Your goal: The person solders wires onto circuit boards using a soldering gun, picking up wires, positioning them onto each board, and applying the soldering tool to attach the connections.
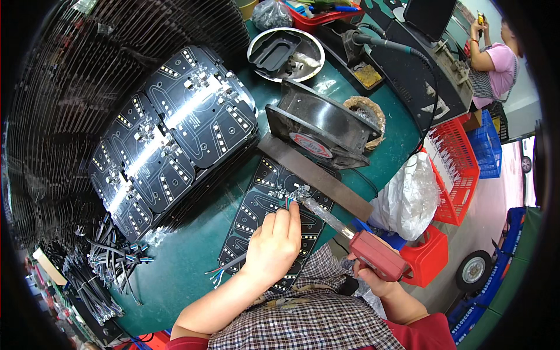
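A dark, glossy circuit board, set with rows of small pale squares, is lying on a smooth green tabletop directly in front of a person wearing a checked woven apron. The left hand is reaching over the board, its index finger extending to thin coloured wires at the cluster of metal parts; the thumb is hiding from view, so whether this hand is pinching cannot be told. The right hand is closing around the boxy, dark red plastic handle of a soldering tool, whose crinkled, shiny shaft is pointing at the same cluster, close to the fingertip. A flat brown bar is lying slantwise across the board's far end, and beyond it a squarish black fan with a round housing is standing. To the left, a stack of similar glossy boards is rising, with slim, rubbery-looking black cables sprawling nearby. To the right, a crumpled, translucent plastic bag is bulging beside a red lattice basket.
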The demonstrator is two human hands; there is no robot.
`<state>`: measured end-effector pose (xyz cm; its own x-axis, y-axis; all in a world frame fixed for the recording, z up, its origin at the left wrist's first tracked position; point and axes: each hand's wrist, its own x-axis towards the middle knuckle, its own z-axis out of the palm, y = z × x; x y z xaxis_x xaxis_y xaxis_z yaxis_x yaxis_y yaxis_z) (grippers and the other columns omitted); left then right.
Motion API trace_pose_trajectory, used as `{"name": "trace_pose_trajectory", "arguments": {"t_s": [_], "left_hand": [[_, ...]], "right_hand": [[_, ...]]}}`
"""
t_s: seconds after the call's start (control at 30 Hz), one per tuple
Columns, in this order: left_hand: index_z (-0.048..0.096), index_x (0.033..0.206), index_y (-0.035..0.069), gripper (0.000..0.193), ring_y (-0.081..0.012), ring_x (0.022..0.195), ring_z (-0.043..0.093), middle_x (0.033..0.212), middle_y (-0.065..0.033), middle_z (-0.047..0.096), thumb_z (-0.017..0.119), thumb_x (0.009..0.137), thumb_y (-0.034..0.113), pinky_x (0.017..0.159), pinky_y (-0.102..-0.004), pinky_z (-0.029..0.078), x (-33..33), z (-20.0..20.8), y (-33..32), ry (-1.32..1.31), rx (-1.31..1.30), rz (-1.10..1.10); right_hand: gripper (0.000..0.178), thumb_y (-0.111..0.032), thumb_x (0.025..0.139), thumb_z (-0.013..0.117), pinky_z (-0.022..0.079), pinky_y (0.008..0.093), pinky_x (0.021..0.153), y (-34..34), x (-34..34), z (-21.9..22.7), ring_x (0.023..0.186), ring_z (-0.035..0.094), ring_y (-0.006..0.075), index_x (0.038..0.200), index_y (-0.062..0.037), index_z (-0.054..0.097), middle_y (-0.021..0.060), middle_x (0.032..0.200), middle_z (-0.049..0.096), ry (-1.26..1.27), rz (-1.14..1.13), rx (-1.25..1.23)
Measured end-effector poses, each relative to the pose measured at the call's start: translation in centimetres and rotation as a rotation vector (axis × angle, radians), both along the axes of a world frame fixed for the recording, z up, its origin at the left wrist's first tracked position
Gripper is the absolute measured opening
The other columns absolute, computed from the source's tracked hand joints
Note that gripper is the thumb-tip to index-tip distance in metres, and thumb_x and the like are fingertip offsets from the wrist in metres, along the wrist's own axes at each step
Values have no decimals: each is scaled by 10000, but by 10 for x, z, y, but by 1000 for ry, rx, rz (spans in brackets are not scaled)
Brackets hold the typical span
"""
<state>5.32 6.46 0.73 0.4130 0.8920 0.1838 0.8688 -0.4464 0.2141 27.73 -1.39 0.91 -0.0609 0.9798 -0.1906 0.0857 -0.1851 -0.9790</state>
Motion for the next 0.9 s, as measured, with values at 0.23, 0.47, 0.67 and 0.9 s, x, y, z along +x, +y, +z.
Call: {"name": "trace_pose_trajectory", "arguments": {"t_s": [0.23,0.47,0.67,0.9], "left_hand": [[576,1130,-35,461,-179,743,551,821,-61,486,566,678,54,559,-257,511,-2,-3,-1,-35,5,-5],[579,1121,-39,455,-187,736,552,824,-67,491,566,674,42,558,-264,510,1,-2,-1,-33,4,8],[580,1115,-43,452,-190,743,554,835,-70,500,569,671,39,562,-265,512,1,-1,-1,-36,6,10],[577,1121,-43,456,-191,749,556,836,-69,498,569,672,40,565,-265,513,1,0,-1,-28,-7,11]], "right_hand": [[630,-230,731,766,518,233,673,2,0,2,738,673,160,1219,82,519,125,980,684,-96,36,-22],[609,-207,723,764,521,245,674,4,3,-5,723,679,188,1196,95,530,160,984,676,-259,136,230],[652,-223,746,759,480,216,580,-6,5,-4,606,606,105,1240,103,487,123,909,675,-90,37,56],[602,-366,846,672,481,287,581,-5,7,-2,645,570,150,1270,-4,444,170,1134,579,91,102,-94]]}}
